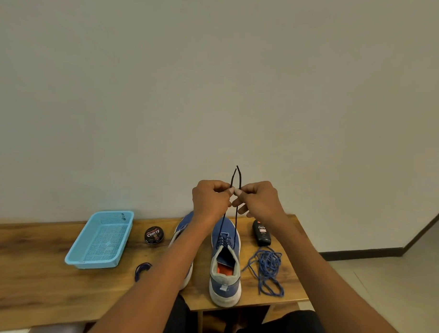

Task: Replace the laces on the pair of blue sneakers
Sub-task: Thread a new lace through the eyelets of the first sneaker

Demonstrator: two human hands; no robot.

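Observation:
A blue sneaker (225, 260) with a grey heel stands on the wooden table (38, 284), heel toward me. A dark lace (235, 215) runs from its lower eyelets up to my hands, its two ends side by side above my fingers. My left hand (209, 200) pinches one strand and my right hand (260, 201) pinches the other, both raised over the toe. The second blue sneaker (184, 227) lies left of it, mostly hidden by my left forearm. A loose pile of blue laces (268, 269) lies to the right of the shoe.
A light blue plastic basket (101, 240) sits on the left of the table. Beside it are a round shoe polish tin (154, 235) and a dark coiled lace (142, 270). A black polish bottle (262, 232) lies right of the shoes, near the table's right edge.

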